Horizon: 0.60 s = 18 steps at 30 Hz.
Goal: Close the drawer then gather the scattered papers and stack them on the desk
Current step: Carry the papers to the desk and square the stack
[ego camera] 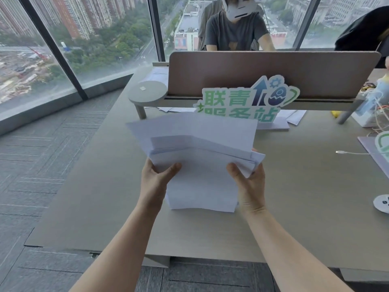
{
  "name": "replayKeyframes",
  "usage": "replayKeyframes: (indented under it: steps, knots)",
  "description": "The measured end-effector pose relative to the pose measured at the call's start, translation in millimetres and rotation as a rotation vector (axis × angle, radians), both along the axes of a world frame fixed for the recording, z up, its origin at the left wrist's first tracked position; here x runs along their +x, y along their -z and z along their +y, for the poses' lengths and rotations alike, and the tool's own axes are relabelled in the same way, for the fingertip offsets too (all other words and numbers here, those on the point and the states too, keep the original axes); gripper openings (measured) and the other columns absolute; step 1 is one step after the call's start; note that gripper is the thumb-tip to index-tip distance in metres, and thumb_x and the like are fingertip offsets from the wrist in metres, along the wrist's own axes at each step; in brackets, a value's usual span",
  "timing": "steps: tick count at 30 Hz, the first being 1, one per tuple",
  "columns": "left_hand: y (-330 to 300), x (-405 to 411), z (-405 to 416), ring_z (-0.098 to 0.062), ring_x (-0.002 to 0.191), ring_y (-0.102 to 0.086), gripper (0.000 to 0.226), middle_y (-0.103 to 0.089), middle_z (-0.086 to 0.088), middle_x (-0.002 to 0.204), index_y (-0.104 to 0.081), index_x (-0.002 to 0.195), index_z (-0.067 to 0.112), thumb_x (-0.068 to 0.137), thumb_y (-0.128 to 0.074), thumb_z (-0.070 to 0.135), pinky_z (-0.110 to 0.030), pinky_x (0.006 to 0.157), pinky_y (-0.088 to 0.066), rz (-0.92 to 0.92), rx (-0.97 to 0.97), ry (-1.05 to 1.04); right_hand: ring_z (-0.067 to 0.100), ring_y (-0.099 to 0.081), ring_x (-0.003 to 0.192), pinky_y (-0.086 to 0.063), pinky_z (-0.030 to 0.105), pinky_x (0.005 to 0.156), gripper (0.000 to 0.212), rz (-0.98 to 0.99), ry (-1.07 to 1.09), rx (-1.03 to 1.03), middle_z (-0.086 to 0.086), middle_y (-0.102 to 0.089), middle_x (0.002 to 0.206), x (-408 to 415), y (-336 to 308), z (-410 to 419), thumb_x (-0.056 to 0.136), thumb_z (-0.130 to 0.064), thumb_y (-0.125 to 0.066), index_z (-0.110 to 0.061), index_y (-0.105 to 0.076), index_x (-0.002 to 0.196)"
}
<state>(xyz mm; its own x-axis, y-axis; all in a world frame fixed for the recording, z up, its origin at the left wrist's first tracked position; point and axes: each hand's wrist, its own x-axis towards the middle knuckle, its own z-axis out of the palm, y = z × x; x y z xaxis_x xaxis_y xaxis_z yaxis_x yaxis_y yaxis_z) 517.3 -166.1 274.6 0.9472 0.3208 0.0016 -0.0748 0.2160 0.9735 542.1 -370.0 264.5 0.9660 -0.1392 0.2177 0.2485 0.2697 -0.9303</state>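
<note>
Head view: the left hand (156, 178) and the right hand (248, 178) hold a stack of papers (200, 157) between them, each with its thumb on top and fingers curled under the side edges. The stack's lower edge meets the worktop (294, 197). Beyond the hands stands a green sign (242, 100), with more sheets (273, 123) under the shelf.

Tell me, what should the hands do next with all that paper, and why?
Probably tap the paper stack on the desk to even it. The left hand and right hand grip its sides, and the sheets stick out unevenly at the top.
</note>
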Motion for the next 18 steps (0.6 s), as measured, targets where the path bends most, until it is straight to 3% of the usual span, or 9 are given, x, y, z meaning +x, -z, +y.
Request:
replayKeyframes:
  steps: [3,7,10,11,13,15,17,18]
  knots:
    - [1.3,2.9,2.3,-0.022,0.098,-0.07,0.054,-0.073,-0.006,0.107,-0.06,0.113,0.011,0.063,-0.08,0.016,-0.027,0.074,-0.055,0.004,0.009,0.011,0.033,-0.062,0.114,-0.049,0.048,0.099,0.053,-0.013,-0.038,-0.017,0.01,-0.068,0.118,0.8,0.8,-1.4,0.071,-0.028,-0.078,-0.018,-0.058,0.12]
    - [8.4,3.0,4.8,-0.019,0.094,-0.071,0.045,-0.074,-0.003,0.103,-0.061,0.108,0.016,0.066,-0.076,0.009,-0.026,0.072,-0.054,0.037,0.025,0.002,0.009,-0.061,0.11,-0.045,0.027,0.096,0.039,-0.061,0.004,-0.132,-0.016,-0.067,0.113,0.5,-4.1,-7.4,0.08,-0.029,-0.072,-0.027,-0.057,0.116]
    - [9.6,3.1,5.0,-0.017,0.092,-0.071,0.047,-0.073,-0.005,0.103,-0.06,0.109,0.014,0.065,-0.075,0.008,-0.025,0.071,-0.054,0.044,0.043,0.004,0.021,-0.056,0.112,-0.044,0.034,0.096,0.044,-0.143,0.101,-0.174,0.005,-0.063,0.121,3.6,-20.1,-10.0,0.082,-0.042,-0.065,-0.023,-0.055,0.121]
    - [9.6,3.1,5.0,-0.018,0.092,-0.071,0.047,-0.073,-0.006,0.104,-0.06,0.11,0.014,0.065,-0.075,0.008,-0.025,0.072,-0.054,0.044,0.045,0.005,0.021,-0.055,0.112,-0.044,0.03,0.094,0.043,-0.171,0.127,-0.186,0.009,-0.062,0.121,5.7,-29.5,-10.8,0.083,-0.041,-0.061,-0.024,-0.055,0.122]
    - [9.9,2.9,4.9,-0.019,0.093,-0.07,0.048,-0.072,-0.007,0.106,-0.061,0.112,0.012,0.066,-0.075,0.008,-0.027,0.073,-0.055,0.041,0.053,0.013,0.014,-0.058,0.106,-0.045,0.022,0.09,0.037,-0.219,0.151,-0.218,0.001,-0.063,0.117,10.4,-48.6,-10.5,0.084,-0.038,-0.059,-0.032,-0.056,0.12]
    - [11.5,2.7,5.0,-0.022,0.095,-0.07,0.049,-0.072,-0.01,0.106,-0.061,0.113,0.009,0.066,-0.075,0.009,-0.031,0.076,-0.057,0.046,0.061,0.014,0.01,-0.059,0.093,-0.046,0.025,0.084,0.024,-0.232,0.157,-0.22,-0.005,-0.064,0.107,16.5,-62.6,-9.9,0.086,-0.035,-0.062,-0.035,-0.061,0.11]
    - [11.2,2.5,4.7,-0.024,0.094,-0.07,0.047,-0.073,-0.011,0.105,-0.063,0.111,0.007,0.065,-0.075,0.009,-0.035,0.079,-0.057,0.059,0.067,0.004,0.007,-0.054,0.082,-0.042,0.026,0.077,0.005,-0.266,0.129,-0.199,-0.008,-0.061,0.092,22.4,-65.5,-11.4,0.091,-0.022,-0.064,-0.026,-0.065,0.092]
    - [10.9,2.5,4.4,-0.024,0.092,-0.071,0.046,-0.074,-0.01,0.103,-0.064,0.109,0.005,0.065,-0.075,0.01,-0.035,0.079,-0.057,0.058,0.072,0.002,0.007,-0.051,0.081,-0.04,0.024,0.076,0.009,-0.272,0.127,-0.197,-0.007,-0.058,0.088,23.8,-64.1,-12.6,0.092,-0.015,-0.063,-0.022,-0.064,0.086]
